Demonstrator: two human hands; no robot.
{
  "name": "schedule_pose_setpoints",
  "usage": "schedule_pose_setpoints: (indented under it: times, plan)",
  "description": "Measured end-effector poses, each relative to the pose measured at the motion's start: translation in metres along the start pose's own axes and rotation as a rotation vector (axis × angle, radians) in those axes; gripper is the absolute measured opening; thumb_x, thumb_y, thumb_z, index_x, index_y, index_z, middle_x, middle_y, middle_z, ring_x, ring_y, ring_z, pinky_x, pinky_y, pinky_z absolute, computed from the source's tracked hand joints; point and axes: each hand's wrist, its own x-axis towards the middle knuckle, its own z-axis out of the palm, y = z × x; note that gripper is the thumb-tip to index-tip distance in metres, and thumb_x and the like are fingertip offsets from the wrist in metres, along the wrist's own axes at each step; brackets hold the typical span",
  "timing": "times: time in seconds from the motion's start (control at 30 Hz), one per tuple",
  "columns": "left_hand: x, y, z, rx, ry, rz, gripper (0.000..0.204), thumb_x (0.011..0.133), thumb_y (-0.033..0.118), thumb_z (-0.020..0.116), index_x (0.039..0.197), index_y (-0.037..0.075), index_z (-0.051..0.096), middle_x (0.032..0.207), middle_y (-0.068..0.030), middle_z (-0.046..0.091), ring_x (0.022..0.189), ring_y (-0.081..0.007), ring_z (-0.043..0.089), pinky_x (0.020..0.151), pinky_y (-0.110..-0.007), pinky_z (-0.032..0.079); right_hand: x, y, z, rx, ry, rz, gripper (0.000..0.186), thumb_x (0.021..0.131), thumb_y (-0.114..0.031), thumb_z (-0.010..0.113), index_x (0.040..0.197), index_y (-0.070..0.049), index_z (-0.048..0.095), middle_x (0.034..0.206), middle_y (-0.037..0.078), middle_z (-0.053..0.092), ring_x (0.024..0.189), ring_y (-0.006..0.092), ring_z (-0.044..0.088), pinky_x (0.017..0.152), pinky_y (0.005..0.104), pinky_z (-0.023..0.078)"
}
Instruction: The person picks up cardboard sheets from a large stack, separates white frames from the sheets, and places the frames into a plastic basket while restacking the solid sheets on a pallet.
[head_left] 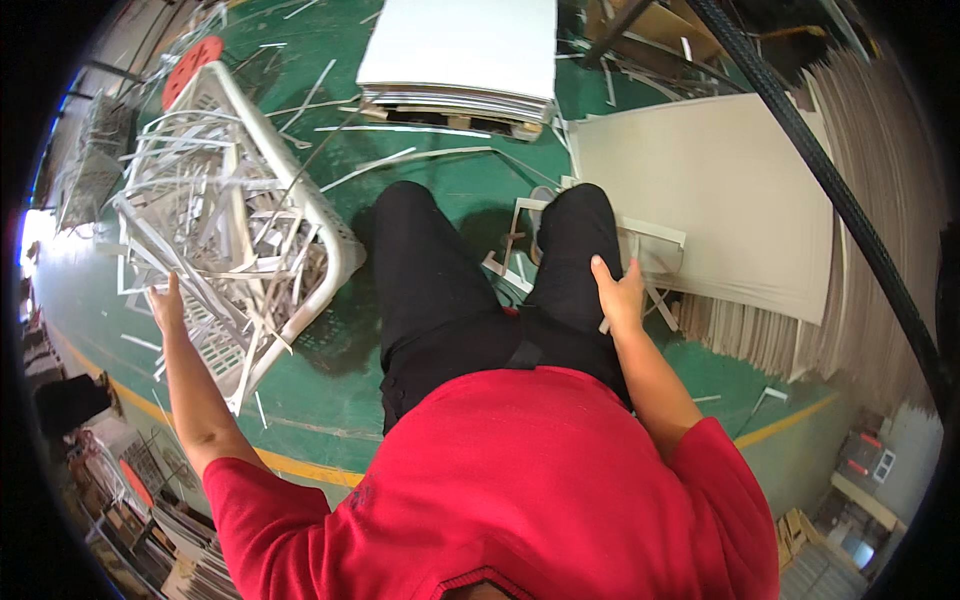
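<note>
My left hand (168,305) is at the outer left side of a white plastic basket (325,222), its visible fingers apart. Thin white and grey cardboard strips (215,225) are heaped in a tangle in the basket, and some ends stick out close to that hand. Beside my right knee, my right hand (622,297) has its thumb and a finger spread, with no grip on anything visible. Bent white strip pieces (655,232) lie just beyond it, next to a leaning stack of grey cardboard sheets (700,190). Part of this hand's underside is hidden.
A stack of white sheets (460,45) rests on a wooden pallet (515,127) ahead. Loose strips (400,130) and a bent frame-like scrap (515,235) lie on the green floor (450,170). A dark braided hose or cable (830,175) crosses the right side diagonally.
</note>
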Motion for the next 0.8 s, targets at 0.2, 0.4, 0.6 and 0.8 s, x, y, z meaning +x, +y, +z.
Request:
schedule_pose_setpoints:
  times: [0.2,0.4,0.6,0.8]
  plan:
    - [-0.155,0.146,0.037,-0.145,0.051,0.266,0.045,0.08,0.028,0.057,0.115,0.0,0.051,0.117,-0.0198,0.051,0.11,-0.0341,0.047,0.093,-0.039,0.035,0.037,0.033,-0.026,0.425,0.006,0.177,0.064,0.078,-0.01,0.063,0.128,0.009,0.029,0.103,0.019,0.057,0.086,0.0211,0.06,0.077,0.0284,0.045]
    - [-0.27,0.256,0.035,-0.559,-0.042,0.64,0.03,0.08,0.007,0.056,0.109,0.0,0.053,0.115,-0.0182,0.051,0.108,-0.0321,0.048,0.093,-0.036,0.036,0.014,0.004,-0.066,0.542,-0.023,-0.264,0.039,0.082,0.002,0.048,0.12,-0.001,0.043,0.1,0.013,0.062,0.078,0.0162,0.063,0.07,0.0272,0.048]
    - [-0.357,0.391,0.0,-1.139,-0.777,0.592,0.039,0.086,0.016,0.054,0.121,0.002,0.044,0.114,-0.0148,0.053,0.104,-0.0238,0.052,0.084,-0.033,0.043,-0.032,-0.036,-0.078,0.513,-0.139,-0.652,0.033,0.08,0.0,0.058,0.112,0.0,0.05,0.095,0.012,0.064,0.082,0.0203,0.064,0.07,0.0299,0.052]
    - [-0.459,0.474,-0.049,-0.994,-2.226,0.019,0.071,0.087,0.045,0.048,0.137,0.006,0.015,0.103,-0.0182,0.056,0.088,-0.0235,0.059,0.076,-0.032,0.047,-0.066,-0.044,-0.066,0.29,-0.233,-1.2,0.025,0.071,-0.008,0.062,0.096,-0.009,0.057,0.072,0.006,0.06,0.064,0.0264,0.06,0.057,0.0363,0.049]
